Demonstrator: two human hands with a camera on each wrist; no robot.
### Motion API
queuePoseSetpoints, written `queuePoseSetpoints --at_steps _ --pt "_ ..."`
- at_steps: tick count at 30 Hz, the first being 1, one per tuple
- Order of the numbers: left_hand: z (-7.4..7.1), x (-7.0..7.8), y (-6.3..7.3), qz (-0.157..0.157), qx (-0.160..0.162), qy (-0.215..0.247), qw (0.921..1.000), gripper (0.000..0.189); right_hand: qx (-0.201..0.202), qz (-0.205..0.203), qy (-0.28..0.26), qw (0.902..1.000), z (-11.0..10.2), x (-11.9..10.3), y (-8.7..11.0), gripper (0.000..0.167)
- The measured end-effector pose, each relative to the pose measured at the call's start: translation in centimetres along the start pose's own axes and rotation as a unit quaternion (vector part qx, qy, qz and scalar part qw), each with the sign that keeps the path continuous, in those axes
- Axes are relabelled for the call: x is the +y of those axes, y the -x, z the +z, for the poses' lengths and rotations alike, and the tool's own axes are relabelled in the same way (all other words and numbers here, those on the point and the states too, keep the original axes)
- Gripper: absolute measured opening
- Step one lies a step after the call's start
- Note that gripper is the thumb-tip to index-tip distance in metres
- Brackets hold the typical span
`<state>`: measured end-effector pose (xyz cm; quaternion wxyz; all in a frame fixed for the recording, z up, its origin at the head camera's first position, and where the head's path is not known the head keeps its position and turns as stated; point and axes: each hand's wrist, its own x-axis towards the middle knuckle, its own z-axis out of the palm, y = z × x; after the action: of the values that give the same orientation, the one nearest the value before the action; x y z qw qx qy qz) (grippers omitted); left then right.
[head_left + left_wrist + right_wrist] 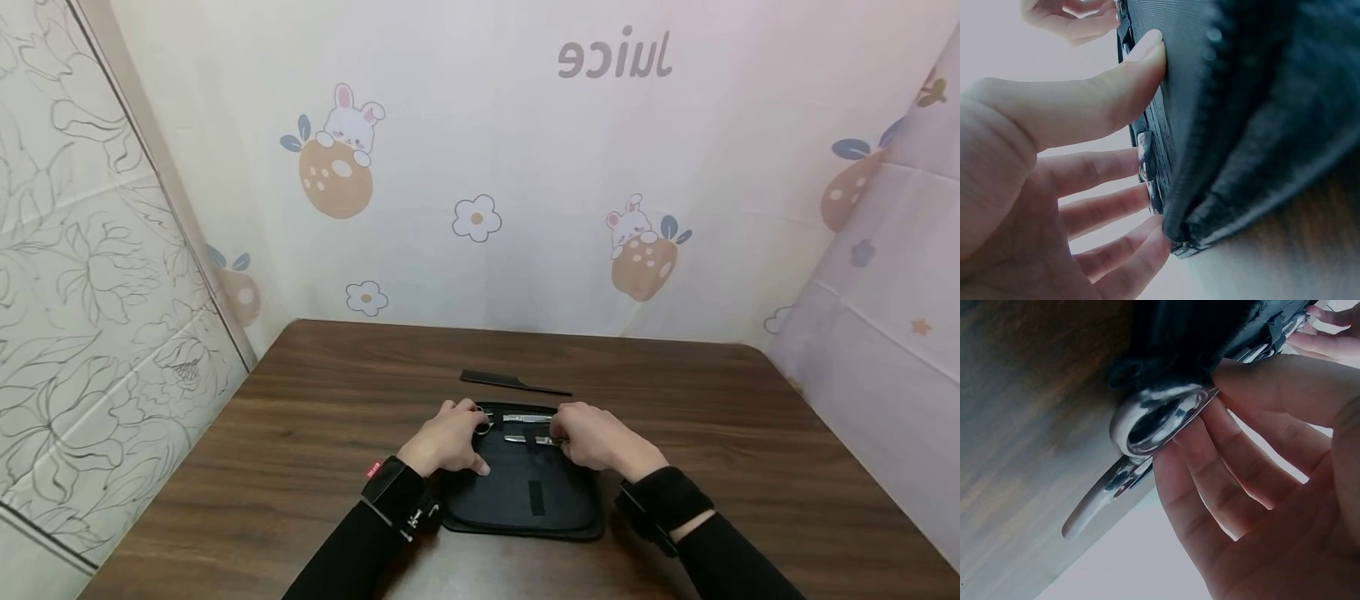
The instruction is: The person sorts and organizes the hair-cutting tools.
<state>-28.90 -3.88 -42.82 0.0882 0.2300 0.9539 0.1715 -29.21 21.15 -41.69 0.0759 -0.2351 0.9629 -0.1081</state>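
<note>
Head feed: I have the black case point(498, 500) flat on the brown table point(300, 467); places below are taken from the case. Two pairs of metal scissors lie in its far part, one beyond the other, long axes nearly parallel and running left to right. The near scissors point(517, 438) point their tips to the case's left, handles toward its right edge. The far scissors point(527, 418) point the other way: loops at the case's left edge, blades toward the right.

The right hand point(600, 437) is at the case's right edge, thumb and fingers pinching the near scissors at the handle end; the blades run leftward from it over the case. Right wrist feed: I see a shiny finger loop point(1124, 428) between the fingertips, with a curved finger rest extending past it.

The left hand point(447, 439) spans the case's left edge, fingers spread and extended, thumb laid on the case. Its fingertips are at the far scissors' loops; I cannot tell how firmly they bear. The two hands are well apart, with both pairs of blades between them.

A small strap point(536, 497) sits on the case's near part. A black comb point(507, 382) lies just beyond the case's far edge, broad end left, thin handle right.
</note>
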Motion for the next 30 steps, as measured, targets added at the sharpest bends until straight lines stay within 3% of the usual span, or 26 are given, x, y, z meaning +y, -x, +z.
queuePoseSetpoints --at_steps 10,30 --pt "0.15 -0.05 0.00 0.001 0.000 -0.003 1.0000 0.069 0.015 -0.029 0.011 0.9994 0.16 0.05 -0.13 0.021" --pt "-0.04 0.03 0.04 0.004 0.003 -0.009 1.0000 0.069 0.012 -0.040 0.008 0.9991 0.30 -0.21 -0.50 0.019"
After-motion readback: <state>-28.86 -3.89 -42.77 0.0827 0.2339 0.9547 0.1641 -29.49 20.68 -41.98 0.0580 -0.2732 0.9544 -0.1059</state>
